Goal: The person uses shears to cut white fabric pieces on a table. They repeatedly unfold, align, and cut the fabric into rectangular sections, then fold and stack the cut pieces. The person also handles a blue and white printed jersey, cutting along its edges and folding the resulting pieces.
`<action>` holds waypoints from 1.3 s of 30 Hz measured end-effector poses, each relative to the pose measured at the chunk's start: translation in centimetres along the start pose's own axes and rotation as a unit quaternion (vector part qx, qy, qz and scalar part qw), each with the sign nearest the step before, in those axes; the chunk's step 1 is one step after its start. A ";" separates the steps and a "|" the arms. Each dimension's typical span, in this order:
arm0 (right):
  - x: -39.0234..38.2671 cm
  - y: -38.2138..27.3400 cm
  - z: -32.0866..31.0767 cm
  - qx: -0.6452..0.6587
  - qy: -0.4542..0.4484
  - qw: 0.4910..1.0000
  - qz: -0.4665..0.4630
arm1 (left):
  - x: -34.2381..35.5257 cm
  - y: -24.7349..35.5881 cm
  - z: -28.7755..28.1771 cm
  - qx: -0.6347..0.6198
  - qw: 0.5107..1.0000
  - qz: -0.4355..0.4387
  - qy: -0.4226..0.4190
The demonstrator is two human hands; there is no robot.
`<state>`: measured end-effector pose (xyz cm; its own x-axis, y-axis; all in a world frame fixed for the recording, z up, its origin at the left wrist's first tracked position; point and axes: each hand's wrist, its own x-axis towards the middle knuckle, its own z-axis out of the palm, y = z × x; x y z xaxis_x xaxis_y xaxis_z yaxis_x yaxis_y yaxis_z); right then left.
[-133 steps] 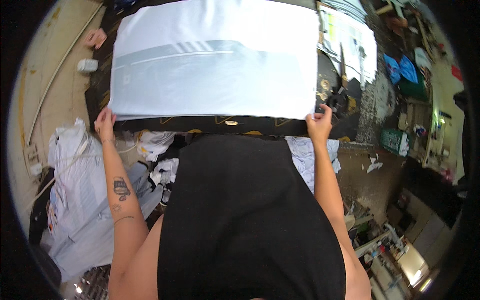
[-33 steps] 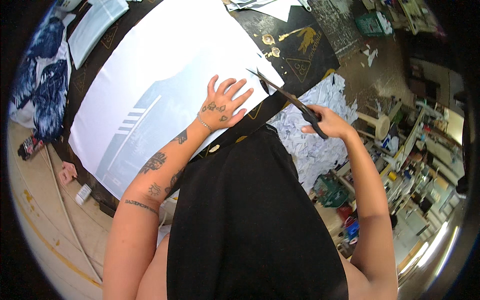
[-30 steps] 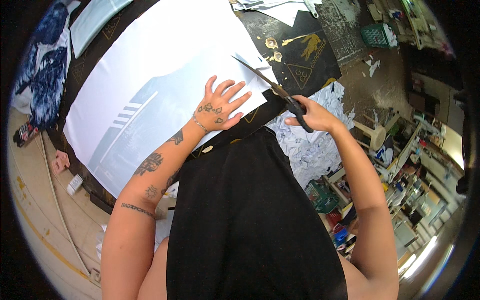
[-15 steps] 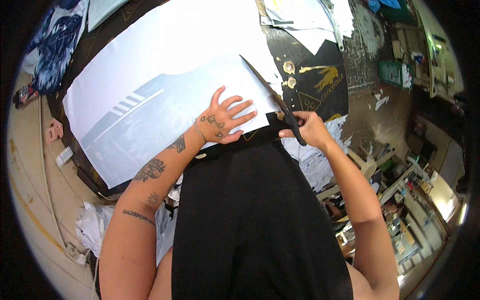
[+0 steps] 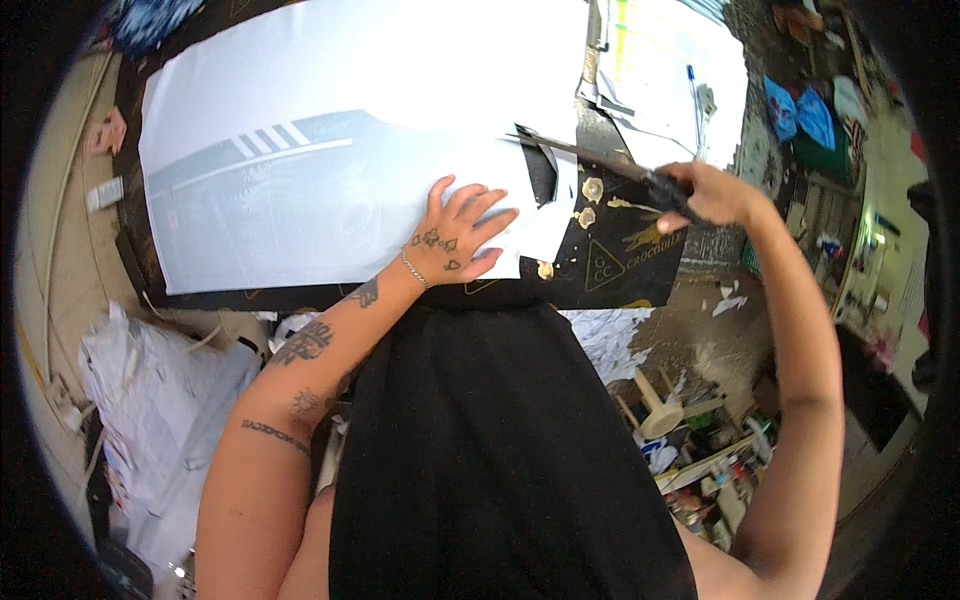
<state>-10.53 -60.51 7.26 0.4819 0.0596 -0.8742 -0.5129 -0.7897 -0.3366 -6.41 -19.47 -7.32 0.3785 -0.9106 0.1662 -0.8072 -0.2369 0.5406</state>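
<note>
Left hand lies flat, fingers spread, on the white sheet; right hand, at three o'clock, grip clamped on scissors at the sheet's cut edge, over the black desk.

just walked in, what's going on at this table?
A person is cutting a large white sheet laid on a dark table. The left hand lies flat on the sheet near its lower right corner. The right hand grips dark scissors, blades at the sheet's right edge, where a notch is already cut. More papers lie beyond.
</note>
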 end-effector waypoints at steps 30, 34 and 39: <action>7.7 -12.6 2.8 -0.097 0.013 0.994 -0.046 | -0.7 0.5 1.3 0.008 0.999 -0.049 0.014; 7.7 -14.3 5.1 -0.039 0.028 0.998 -0.031 | -0.7 0.2 1.3 -0.006 0.999 -0.040 -0.002; 7.8 -16.3 7.2 0.037 0.023 0.998 -0.037 | -1.1 -0.1 0.7 -0.116 0.993 -0.036 0.012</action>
<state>-3.53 -42.76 3.36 0.5510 0.0864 -0.8300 -0.5250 -0.7372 -0.4252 -7.04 -18.68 -8.09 0.4444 -0.8853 0.1371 -0.6527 -0.2152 0.7264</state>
